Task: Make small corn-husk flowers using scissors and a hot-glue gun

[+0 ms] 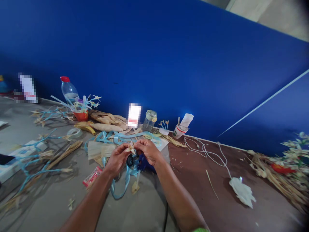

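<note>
A small cream flower with pointed petals, seemingly dried husk (131,148), is held up between both hands. My left hand (118,158) pinches it from the left side. On the other side, the thumb and fingers of my right hand (147,151) close on its edge. Beneath the hands lies a dark blue tool (145,163), partly hidden, its kind unclear. Close to it are a black ring-shaped thing (130,160) and a loop of light blue ribbon (118,195). A loose husk petal (135,187) rests just in front.
Blue-stemmed husk flowers (31,174) spread across the left. Along the blue partition (154,64) stand a red-capped bottle (69,90), a red cup (80,115), a glass jar (150,120) and a white cup (180,130). A white cable (205,149) and crumpled tissue (242,192) lie right.
</note>
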### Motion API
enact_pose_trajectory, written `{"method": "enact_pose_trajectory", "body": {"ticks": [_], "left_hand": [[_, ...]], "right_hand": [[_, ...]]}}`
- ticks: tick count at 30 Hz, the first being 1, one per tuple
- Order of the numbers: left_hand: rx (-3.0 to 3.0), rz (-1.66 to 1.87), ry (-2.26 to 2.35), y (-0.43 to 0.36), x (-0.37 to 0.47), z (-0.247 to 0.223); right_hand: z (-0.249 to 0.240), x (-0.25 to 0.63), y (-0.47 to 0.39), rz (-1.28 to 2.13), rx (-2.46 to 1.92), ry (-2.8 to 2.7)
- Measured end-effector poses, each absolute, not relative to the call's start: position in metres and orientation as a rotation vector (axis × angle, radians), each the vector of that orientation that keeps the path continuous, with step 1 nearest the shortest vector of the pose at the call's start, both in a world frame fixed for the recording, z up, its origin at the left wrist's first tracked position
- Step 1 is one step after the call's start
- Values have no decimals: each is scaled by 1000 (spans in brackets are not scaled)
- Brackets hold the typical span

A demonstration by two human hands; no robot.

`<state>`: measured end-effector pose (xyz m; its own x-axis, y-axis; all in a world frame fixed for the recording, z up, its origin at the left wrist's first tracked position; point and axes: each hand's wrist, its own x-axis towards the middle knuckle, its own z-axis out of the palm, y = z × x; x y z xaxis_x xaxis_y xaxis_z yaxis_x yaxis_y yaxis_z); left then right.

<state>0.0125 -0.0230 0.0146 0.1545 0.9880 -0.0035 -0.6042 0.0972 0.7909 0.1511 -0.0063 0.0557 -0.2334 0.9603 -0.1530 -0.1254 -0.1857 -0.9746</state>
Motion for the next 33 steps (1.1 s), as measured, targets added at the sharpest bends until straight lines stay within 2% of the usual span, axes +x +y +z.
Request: {"method": "enact_pose_trajectory", "body": {"ticks": [11, 22, 28, 33], "left_hand": [[703, 1284, 584, -21, 9, 8], [736, 1302, 577, -19, 12, 6], [769, 1296, 560, -18, 12, 4], [761, 1298, 560, -19, 11, 3]], "right_hand": [[42, 155, 1, 1582, -1176, -1175], [68, 158, -12, 1484, -1017, -1217], [64, 152, -14, 1436, -1067, -1224], [56, 153, -9, 1523, -1108, -1129]]}}
